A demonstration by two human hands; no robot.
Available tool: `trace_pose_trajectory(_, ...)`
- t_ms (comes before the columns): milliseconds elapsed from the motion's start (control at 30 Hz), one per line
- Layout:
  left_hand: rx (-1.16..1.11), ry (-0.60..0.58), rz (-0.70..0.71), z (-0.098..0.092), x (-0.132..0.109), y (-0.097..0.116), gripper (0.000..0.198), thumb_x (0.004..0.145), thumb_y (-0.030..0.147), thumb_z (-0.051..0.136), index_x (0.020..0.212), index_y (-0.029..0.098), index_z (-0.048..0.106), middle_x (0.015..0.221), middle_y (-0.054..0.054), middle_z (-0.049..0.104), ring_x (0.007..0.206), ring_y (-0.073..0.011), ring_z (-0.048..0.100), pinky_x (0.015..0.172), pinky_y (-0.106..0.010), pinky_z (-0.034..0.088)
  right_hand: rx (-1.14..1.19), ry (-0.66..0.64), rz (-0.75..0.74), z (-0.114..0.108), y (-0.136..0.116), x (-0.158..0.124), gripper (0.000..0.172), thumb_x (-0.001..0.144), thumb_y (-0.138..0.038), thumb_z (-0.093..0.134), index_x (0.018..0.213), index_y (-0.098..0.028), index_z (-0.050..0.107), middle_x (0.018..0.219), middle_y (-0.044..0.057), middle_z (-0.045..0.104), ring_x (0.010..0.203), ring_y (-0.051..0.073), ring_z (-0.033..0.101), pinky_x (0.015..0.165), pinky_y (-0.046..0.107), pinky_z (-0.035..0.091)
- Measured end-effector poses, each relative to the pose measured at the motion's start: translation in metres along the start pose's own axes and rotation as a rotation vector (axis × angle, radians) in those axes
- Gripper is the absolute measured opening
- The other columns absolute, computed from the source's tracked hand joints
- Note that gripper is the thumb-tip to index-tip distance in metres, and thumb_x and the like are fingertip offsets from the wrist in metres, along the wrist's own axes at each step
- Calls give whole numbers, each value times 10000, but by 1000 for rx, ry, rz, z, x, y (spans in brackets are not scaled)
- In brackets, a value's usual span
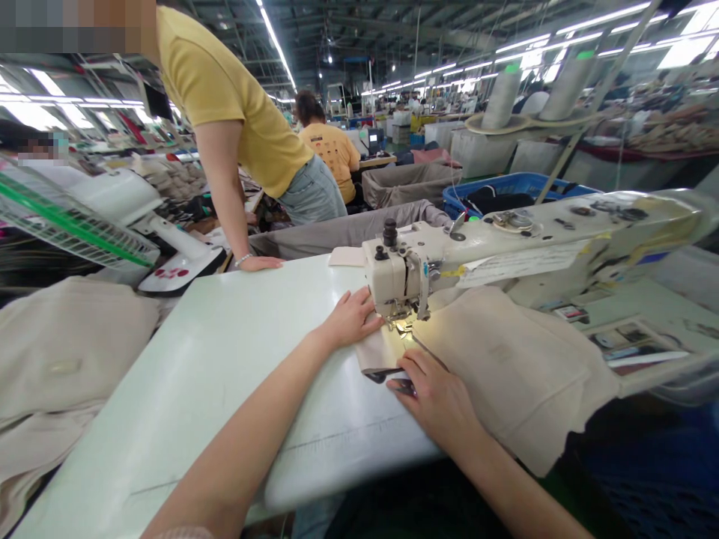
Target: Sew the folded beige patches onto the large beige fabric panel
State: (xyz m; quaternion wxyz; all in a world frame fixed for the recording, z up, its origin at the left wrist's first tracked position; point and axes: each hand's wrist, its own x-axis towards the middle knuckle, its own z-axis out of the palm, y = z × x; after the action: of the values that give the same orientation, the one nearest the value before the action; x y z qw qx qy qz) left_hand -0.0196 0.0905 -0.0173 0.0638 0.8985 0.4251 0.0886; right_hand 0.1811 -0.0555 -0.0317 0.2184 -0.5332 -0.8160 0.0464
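Note:
A beige cloth piece (505,359) lies under the needle area of a white sewing machine (393,277) and spreads to the right, its lower corner hanging past the table edge. My left hand (351,318) rests flat, fingers spread, on the cloth just left of the presser foot (403,328). Just in front of the foot, my right hand (430,385) has its fingertips on the near edge of the cloth. Something dark and metallic shows between its thumb and fingers, partly hidden by them. A small lamp lights the needle area.
The pale table (236,352) extends left. Beige fabric (67,352) is heaped at the far left, beside a white fan (112,202). A person in a yellow shirt (241,105) leans a hand on the table's back edge. Thread cones (502,97) and a blue basket (505,187) stand behind the machine.

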Motion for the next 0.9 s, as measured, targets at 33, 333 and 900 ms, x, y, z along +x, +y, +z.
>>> trace_pose_trajectory(33,3,2,-2,0,0,0,355,980,423,513,1277,252,609,1376,-92,565,1326,-274,448,1157,-479,308,2,-7,0,0,0,0,138,956,-320,599,1036,-210,621,1078,58,675,905,204,655,691,278,496)
trace_pose_trajectory(333,18,21,23,3,3,-8,310,972,394,530,1219,238,634,1317,-93,600,1283,-271,487,1137,-488,342,4,-70,-12,-1,3,7,164,947,-343,626,1022,-197,637,1066,52,677,913,200,662,672,275,480)
trace_pose_trajectory(900,-56,103,270,8,-75,76,299,981,179,473,1254,124,581,1268,-136,632,1260,-255,563,1082,-410,498,48,-179,-10,-9,10,3,350,968,-237,544,1313,-195,584,1359,94,627,1121,225,652,878,295,541)
